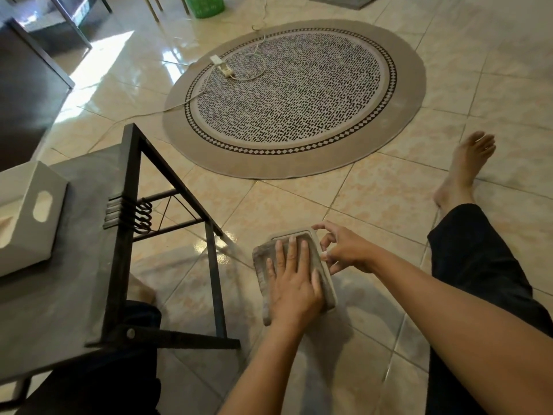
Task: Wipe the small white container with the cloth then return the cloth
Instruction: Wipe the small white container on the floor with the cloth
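Note:
The small white container (330,290) is a flat rectangular piece with a raised rim, just above the tiled floor in front of me. A grey cloth (262,266) lies spread over most of its top face. My left hand (294,280) rests flat on the cloth, fingers extended and pressing it against the container. At the container's right edge, my right hand (344,250) pinches the rim with thumb and fingertips. Only the far rim and the right side of the container show; the cloth and my hand hide the remainder.
A low dark table (83,283) with a metal frame stands at the left and carries a white box (30,217) with a handle cutout. A round patterned rug (296,97) with a power strip (223,67) and cable lies ahead. My outstretched leg (466,259) is at the right.

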